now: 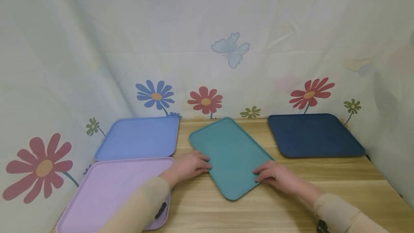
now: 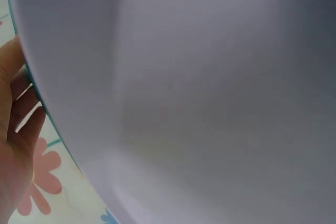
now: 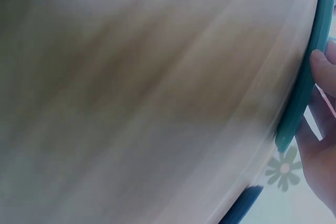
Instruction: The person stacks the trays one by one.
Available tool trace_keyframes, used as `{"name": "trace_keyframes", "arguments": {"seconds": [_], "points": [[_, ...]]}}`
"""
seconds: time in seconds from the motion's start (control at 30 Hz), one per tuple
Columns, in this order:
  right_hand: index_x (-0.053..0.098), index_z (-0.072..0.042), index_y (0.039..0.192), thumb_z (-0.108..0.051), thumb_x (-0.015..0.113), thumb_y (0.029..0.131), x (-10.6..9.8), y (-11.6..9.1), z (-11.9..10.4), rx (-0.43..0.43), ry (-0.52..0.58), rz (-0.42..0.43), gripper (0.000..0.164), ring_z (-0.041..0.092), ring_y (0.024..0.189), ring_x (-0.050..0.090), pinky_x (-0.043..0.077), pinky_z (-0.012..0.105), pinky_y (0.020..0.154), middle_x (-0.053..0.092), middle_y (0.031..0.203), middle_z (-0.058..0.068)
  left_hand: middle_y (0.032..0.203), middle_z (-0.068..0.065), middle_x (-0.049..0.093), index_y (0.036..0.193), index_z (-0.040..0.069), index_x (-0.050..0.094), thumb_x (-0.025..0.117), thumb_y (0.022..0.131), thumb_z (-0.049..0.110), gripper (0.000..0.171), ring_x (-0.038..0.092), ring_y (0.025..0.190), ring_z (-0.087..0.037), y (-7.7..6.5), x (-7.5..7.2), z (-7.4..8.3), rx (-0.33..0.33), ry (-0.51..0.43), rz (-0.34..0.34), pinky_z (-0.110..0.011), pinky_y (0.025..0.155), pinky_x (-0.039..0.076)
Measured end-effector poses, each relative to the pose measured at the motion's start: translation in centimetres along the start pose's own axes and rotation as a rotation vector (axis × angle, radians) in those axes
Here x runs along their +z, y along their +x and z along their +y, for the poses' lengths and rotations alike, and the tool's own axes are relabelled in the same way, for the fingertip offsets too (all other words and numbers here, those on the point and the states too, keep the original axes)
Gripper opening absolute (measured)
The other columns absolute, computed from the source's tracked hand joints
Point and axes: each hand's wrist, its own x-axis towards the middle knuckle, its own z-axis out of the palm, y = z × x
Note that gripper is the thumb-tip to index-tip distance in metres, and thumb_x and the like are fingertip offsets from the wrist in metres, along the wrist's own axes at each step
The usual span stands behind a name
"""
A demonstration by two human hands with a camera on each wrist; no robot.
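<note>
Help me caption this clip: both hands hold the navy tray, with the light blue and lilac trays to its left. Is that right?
One slip: the left hand and right hand hold the teal tray, not the navy tray, as the head view shows. The light blue tray and lilac tray do lie to the left.

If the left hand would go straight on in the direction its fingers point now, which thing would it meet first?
The teal tray: the left hand holds its edge. Across it, the right hand seems roughly in line, though depth is hard to judge.
</note>
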Motion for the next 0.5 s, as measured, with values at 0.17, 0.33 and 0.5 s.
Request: {"name": "trace_keyframes", "arguments": {"seconds": [0.17, 0.33, 0.5], "points": [[0.078, -0.017, 0.094, 0.007, 0.081, 0.071, -0.5, -0.5, 0.9, 0.03, -0.015, 0.005, 0.034, 0.025, 0.096, 0.066, 0.056, 0.04, 0.077, 0.072, 0.106, 0.007, 0.116, -0.005, 0.071, 0.11, 0.019, 0.078, 0.072, 0.092, 0.018, 0.019, 0.063, 0.106, -0.021, 0.1, 0.3, 0.7, 0.047, 0.048, 0.048, -0.03, 0.09, 0.052], [0.079, -0.018, 0.093, 0.006, 0.081, 0.072, -1.2, -0.7, 1.6, 0.079, -0.031, -0.014, 0.032, 0.023, 0.096, 0.066, 0.056, 0.039, 0.079, 0.073, 0.106, 0.005, 0.109, -0.003, 0.072, 0.105, 0.019, 0.079, 0.073, 0.091, 0.018, 0.015, 0.065, 0.101, -0.02, 0.3, 0.5, 1.8, 0.047, 0.08, 0.091, -0.031, 0.09, 0.052], [0.08, -0.018, 0.091, 0.003, 0.083, 0.072, -2.1, -0.7, 2.1, 0.129, -0.047, -0.028, 0.029, 0.021, 0.094, 0.068, 0.057, 0.035, 0.077, 0.074, 0.104, 0.004, 0.1, -0.001, 0.072, 0.099, 0.02, 0.079, 0.073, 0.091, 0.019, 0.011, 0.065, 0.095, -0.018, 0.4, 0.5, 3.2, 0.031, 0.093, 0.111, -0.031, 0.086, 0.052]]}}
